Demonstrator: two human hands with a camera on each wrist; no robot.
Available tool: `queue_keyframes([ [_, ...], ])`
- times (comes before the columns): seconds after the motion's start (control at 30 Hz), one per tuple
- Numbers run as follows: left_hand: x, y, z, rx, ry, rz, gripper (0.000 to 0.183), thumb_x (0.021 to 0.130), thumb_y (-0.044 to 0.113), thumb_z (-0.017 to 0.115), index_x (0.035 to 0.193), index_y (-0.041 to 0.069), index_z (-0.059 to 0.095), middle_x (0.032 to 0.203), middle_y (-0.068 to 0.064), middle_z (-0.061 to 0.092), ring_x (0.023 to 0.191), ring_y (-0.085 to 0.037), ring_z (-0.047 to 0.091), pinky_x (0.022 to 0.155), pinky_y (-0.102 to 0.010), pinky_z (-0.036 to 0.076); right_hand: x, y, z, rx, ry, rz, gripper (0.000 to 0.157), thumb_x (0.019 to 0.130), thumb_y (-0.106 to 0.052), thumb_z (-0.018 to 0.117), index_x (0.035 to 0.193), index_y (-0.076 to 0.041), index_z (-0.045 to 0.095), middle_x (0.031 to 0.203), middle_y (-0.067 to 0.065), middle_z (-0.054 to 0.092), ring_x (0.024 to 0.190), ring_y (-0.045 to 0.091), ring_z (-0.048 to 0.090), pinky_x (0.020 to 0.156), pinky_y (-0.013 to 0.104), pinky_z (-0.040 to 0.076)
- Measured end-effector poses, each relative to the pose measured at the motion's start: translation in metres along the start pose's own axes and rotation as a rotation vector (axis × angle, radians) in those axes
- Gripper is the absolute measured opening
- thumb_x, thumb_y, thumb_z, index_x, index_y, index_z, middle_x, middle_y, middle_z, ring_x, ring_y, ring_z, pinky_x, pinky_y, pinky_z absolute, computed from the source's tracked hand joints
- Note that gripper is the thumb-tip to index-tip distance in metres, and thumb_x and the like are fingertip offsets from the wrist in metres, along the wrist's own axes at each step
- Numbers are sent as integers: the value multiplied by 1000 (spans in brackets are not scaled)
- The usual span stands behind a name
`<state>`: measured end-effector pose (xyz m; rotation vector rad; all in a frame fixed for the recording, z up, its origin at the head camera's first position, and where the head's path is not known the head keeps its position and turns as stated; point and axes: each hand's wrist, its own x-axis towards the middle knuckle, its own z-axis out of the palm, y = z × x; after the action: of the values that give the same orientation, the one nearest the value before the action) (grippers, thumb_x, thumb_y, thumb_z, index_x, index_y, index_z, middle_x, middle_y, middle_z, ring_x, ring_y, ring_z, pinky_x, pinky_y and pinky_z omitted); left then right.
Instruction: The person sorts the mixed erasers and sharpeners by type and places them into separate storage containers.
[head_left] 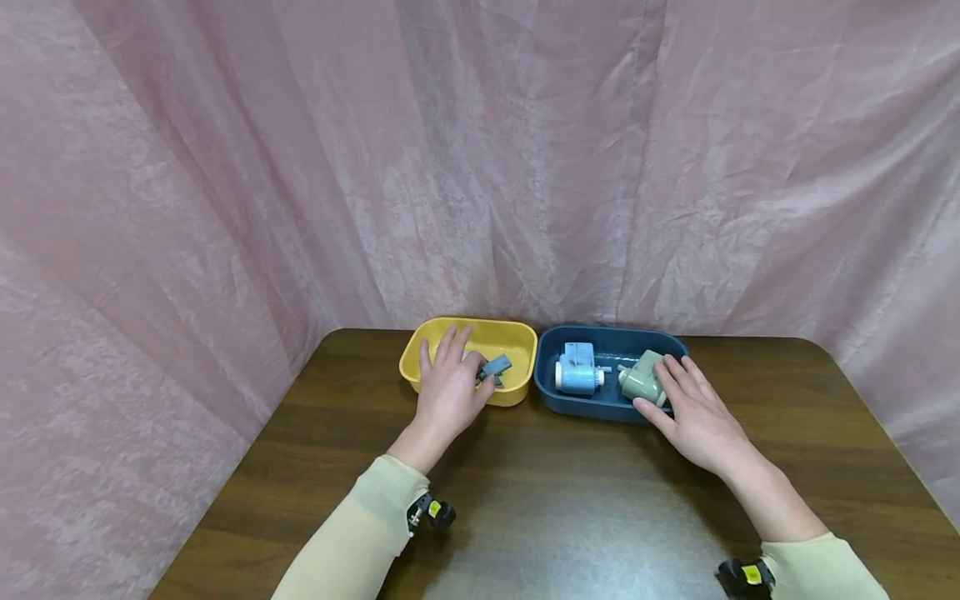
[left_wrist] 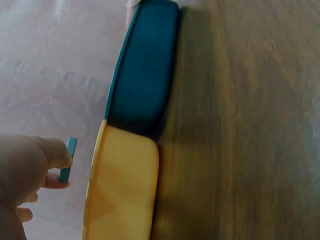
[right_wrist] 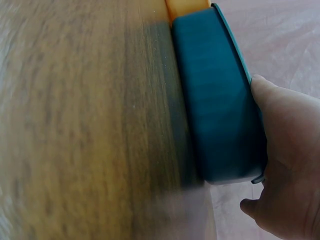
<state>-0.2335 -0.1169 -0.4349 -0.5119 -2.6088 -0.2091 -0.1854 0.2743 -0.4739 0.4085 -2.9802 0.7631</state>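
Observation:
My left hand (head_left: pixel 450 392) is over the yellow bin (head_left: pixel 517 333), pinching a small flat blue-grey block (head_left: pixel 496 365) between thumb and index finger. In the left wrist view the block (left_wrist: pixel 68 160) shows edge-on at the fingertips, above the bin's rim. Small dark pieces (head_left: pixel 483 377) show beside the thumb. At the right end of the navy bin (head_left: pixel 600 408), my right hand (head_left: pixel 701 425) has its fingers extended over a green plastic device (head_left: pixel 642 377), partly covering it. The right thumb (right_wrist: pixel 262 90) lies at the bin's rim in the right wrist view.
A light blue plastic device (head_left: pixel 577 369) with white ends lies in the navy bin's left half. Both bins stand side by side at the back of the wooden table (head_left: pixel 570 500). A pink curtain (head_left: pixel 525 167) hangs right behind them.

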Motion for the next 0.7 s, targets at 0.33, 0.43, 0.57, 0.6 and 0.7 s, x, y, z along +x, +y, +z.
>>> queue_keyframes([
  [0.33, 2, -21, 6, 28, -28, -74, 23, 98, 29, 86, 109, 8, 82, 164, -20, 51, 158, -44, 39, 123, -80, 19, 0, 0, 2, 0, 3, 1, 95, 113, -64, 49, 172, 5, 22, 178, 33, 16, 167, 50, 1, 131, 67, 9],
  [0.43, 2, -26, 8, 39, -38, -89, 24, 99, 30, 84, 109, 8, 82, 165, -20, 51, 158, -44, 39, 124, -80, 19, 0, 0, 2, 0, 1, 6, 95, 113, -64, 49, 173, 5, 22, 178, 32, 16, 167, 50, 0, 131, 67, 10],
  [0.57, 2, -30, 10, 47, -46, -110, 23, 99, 30, 85, 106, 9, 81, 165, -20, 51, 158, -44, 39, 124, -80, 19, 0, 0, 1, 1, -3, 10, 95, 113, -65, 49, 173, 4, 21, 179, 31, 15, 167, 49, 0, 130, 69, 11],
  [0.6, 2, -31, 11, 47, -51, -116, 23, 99, 30, 85, 106, 9, 81, 166, -20, 50, 158, -43, 39, 124, -80, 19, 0, 0, 1, 1, -2, 10, 95, 113, -65, 49, 173, 4, 21, 179, 31, 15, 167, 49, 0, 130, 69, 11],
  [0.7, 2, -33, 13, 43, -76, -137, 22, 100, 31, 84, 107, 11, 81, 167, -20, 48, 159, -43, 37, 124, -80, 16, -1, -1, 0, 4, -2, 9, 95, 113, -64, 49, 173, 4, 21, 179, 32, 15, 167, 49, 0, 130, 68, 11],
])
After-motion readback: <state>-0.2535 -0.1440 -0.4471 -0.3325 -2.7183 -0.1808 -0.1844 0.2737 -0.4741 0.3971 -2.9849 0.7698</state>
